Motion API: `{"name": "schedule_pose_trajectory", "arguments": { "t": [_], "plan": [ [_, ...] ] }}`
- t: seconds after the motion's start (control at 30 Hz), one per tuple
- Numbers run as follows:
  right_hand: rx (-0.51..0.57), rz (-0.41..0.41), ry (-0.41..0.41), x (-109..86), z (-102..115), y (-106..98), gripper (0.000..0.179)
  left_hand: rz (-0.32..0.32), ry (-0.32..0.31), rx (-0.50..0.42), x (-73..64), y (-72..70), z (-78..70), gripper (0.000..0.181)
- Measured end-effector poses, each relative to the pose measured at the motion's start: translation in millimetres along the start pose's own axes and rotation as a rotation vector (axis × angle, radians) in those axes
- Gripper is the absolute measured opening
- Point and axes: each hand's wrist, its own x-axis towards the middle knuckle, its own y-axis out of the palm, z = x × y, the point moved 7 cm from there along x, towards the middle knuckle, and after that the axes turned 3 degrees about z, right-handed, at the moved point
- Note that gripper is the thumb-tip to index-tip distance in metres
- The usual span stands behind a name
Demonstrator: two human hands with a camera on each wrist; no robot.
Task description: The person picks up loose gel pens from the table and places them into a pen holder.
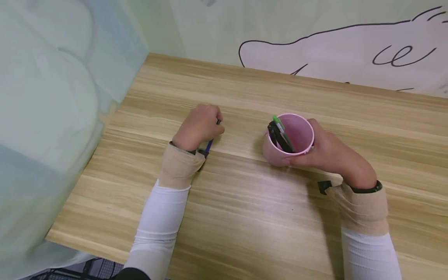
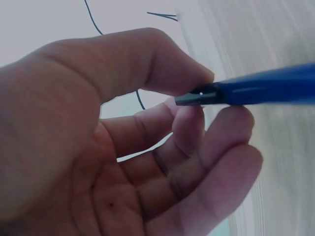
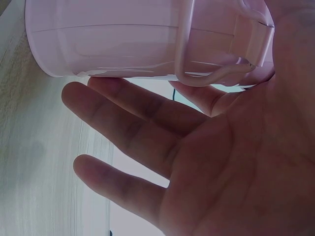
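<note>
My left hand (image 1: 200,126) pinches a blue pen (image 2: 275,86) by its black end between thumb and fingertips, over the left part of the table. The pen's blue body points back toward my wrist in the head view. With my right hand (image 1: 327,151) I grip a small pink bucket (image 1: 274,154) from its right side, fingers and thumb spread around the wall. Its looped handle (image 3: 184,44) hangs by the palm in the right wrist view. Inside the bucket, a green pen (image 1: 279,123) and several black pens (image 1: 281,140) lean against the left rim.
A wood-grain table (image 1: 245,217) lies under both hands. Behind it stands a wall (image 1: 210,31) with a line drawing, and pale fabric (image 1: 45,116) hangs along the left edge. Straps with small black cameras are wrapped around both wrists.
</note>
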Motion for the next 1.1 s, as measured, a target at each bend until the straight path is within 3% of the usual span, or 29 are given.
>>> {"name": "schedule_pose_trajectory", "arguments": {
  "t": [0.37, 1.1],
  "plan": [
    [0.027, 0.015, -0.044, 4.8, -2, 2, 0.092, -0.04, 0.038, -0.005, 2.1, -3.2, -5.2, 0.032],
    [-0.028, 0.004, -0.002, 4.8, -7, -1, 0.094, -0.167, 0.156, -0.103, -1.9, -14.6, -21.5, 0.029]
  ]
}}
